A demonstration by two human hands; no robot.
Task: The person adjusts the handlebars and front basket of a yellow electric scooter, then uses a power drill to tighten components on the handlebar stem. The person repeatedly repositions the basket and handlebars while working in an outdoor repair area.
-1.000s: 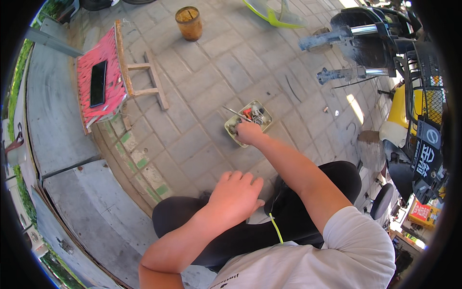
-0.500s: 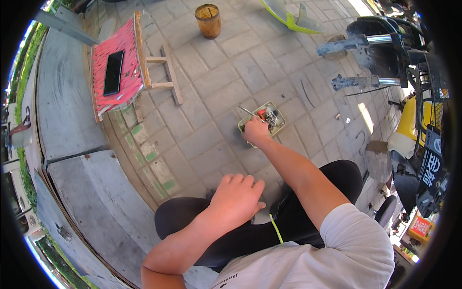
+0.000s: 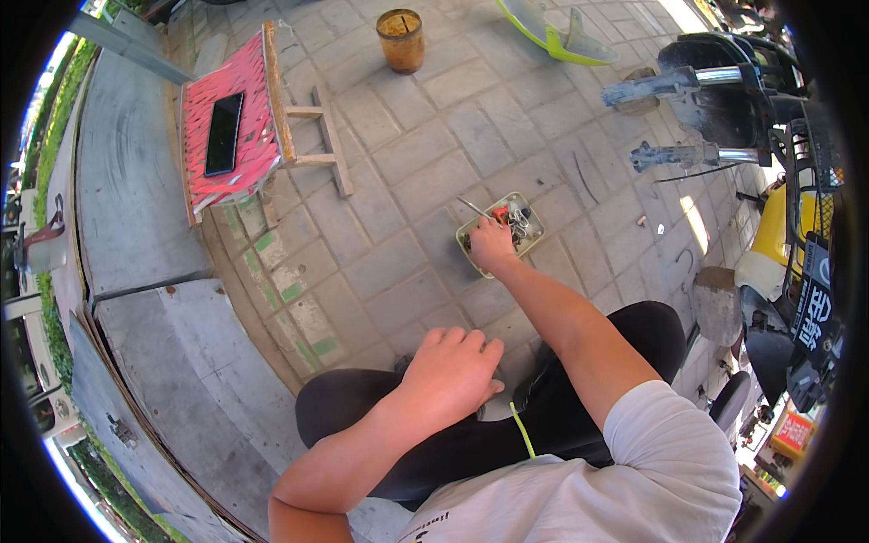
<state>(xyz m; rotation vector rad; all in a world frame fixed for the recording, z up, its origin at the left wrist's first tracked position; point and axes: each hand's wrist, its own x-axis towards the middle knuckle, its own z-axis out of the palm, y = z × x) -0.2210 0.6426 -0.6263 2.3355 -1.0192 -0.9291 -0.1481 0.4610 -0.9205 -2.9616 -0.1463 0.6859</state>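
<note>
A shallow pale tray [image 3: 538,223] lies on the paving ahead of me, full of small metal parts, with a red piece [image 3: 501,215] among them. A thin metal rod [image 3: 472,207] sticks out over its far left rim. My right hand [image 3: 491,246] reaches into the tray's near left side; its fingertips are hidden among the parts, so I cannot tell their grip. Closer to me, my left hand [image 3: 453,376] hangs loosely over my lap by my left knee. Its fingers are bent and slightly apart, the thumb stands off, and nothing shows in it.
At the left stands a wooden-framed stool [image 3: 258,136] with a red woven seat, a black phone [image 3: 224,134] lying on it. A rusty can [image 3: 401,43] and a lime-green plastic panel [image 3: 561,41] are far ahead. Motorcycle fork legs [image 3: 670,156] and a stone block [image 3: 717,306] stand right.
The whole view has shifted slightly, moving the surroundings a little to the right. My right hand stays in the tray; my left hand keeps its pose.
</note>
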